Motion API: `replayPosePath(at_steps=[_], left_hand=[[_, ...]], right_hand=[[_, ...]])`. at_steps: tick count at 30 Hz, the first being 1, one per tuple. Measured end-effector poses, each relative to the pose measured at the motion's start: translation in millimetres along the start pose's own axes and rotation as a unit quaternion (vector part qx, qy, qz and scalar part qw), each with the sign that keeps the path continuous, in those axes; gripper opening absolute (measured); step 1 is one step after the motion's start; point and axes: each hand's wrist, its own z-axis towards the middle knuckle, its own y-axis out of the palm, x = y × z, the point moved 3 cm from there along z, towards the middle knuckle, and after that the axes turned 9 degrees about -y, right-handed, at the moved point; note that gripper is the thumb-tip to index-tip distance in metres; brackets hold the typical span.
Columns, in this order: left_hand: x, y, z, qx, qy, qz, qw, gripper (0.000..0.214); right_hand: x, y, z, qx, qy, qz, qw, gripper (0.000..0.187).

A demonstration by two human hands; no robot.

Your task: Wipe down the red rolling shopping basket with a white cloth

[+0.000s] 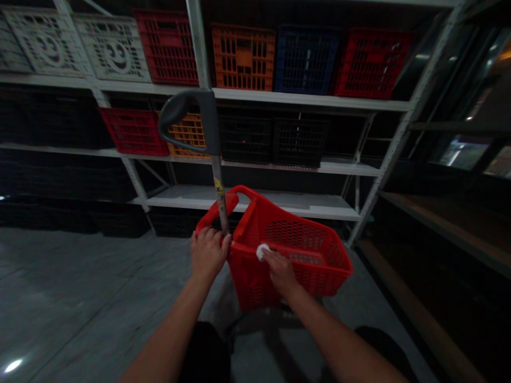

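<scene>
A red plastic shopping cart [255,276] stands in front of me, its perforated basket pointing right. From its handle end rises a metal pole [219,186] topped by a grey loop grip [211,122]. My left hand [208,250] is closed over the red handle at the cart's near left corner, beside the foot of the pole. My right hand [281,271] pinches a small white cloth or wad [262,251] against the near top rim of the basket. The undersides of the fingers on both hands are hidden.
Behind the cart runs a white metal shelving rack [279,97]. It bears white crates [115,50], an orange crate [243,58], a blue crate [306,58], red crates and dark crates. Wooden shelves [447,223] flank the right side. Grey floor [80,298] spreads out at left.
</scene>
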Motion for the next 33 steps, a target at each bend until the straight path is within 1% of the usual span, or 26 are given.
replayPosePath(at_steps=[2,4,6,10,12,14,16,18,20,22,24,26,28,30,31,33], left_hand=[[1,0.5,0,0.003,-0.003,0.005,1.000,0.037],[3,1.1,0,0.006,-0.008,0.012,1.000,0.038],[4,1.7,0,0.006,-0.010,0.026,1.000,0.040],[5,1.1,0,0.006,-0.003,0.042,0.999,0.040],[4,0.6,0,0.007,0.001,0.043,0.999,0.040],[4,0.8,0,0.007,0.003,0.050,0.999,0.040],[3,1.7,0,0.006,0.001,0.059,0.998,0.041],[5,2.8,0,0.006,-0.004,0.065,0.998,0.042],[7,3.6,0,0.005,-0.010,0.068,0.998,0.043],[9,4.0,0,0.004,-0.014,0.072,0.997,0.044],[12,4.2,1,0.003,-0.015,0.076,0.997,0.045],[12,4.5,2,0.004,-0.012,0.078,0.997,0.045],[11,5.6,3,0.006,-0.007,0.081,0.997,0.045],[8,7.4,5,0.005,-0.003,0.087,0.996,0.045],[7,8.6,7,0.004,-0.001,0.090,0.996,0.044],[3,11.3,9,0.002,0.001,0.099,0.995,0.044]], right_hand=[[13,-11,-19,0.004,0.012,-0.020,1.000,0.043],[14,-13,-22,0.016,0.028,-0.027,0.999,0.043],[4,-4,-6,0.027,0.037,-0.014,0.999,0.041],[-30,23,51,0.030,0.052,0.027,0.998,0.037],[-37,27,64,0.022,0.051,0.032,0.998,0.035],[-32,22,56,0.014,0.048,0.021,0.999,0.034],[-16,10,30,0.007,0.061,-0.005,0.998,0.035],[2,-5,2,-0.002,0.091,-0.039,0.995,0.036],[11,-14,-15,-0.006,0.125,-0.067,0.990,0.036],[8,-15,-10,-0.003,0.139,-0.071,0.988,0.035],[-7,-7,13,0.001,0.121,-0.047,0.992,0.034],[-23,7,41,0.006,0.087,-0.022,0.996,0.034],[-31,19,59,0.006,0.062,-0.014,0.998,0.034],[-26,24,57,-0.003,0.056,-0.026,0.998,0.035],[-19,22,47,-0.008,0.059,-0.037,0.998,0.035],[2,9,15,-0.014,0.073,-0.068,0.995,0.036]])
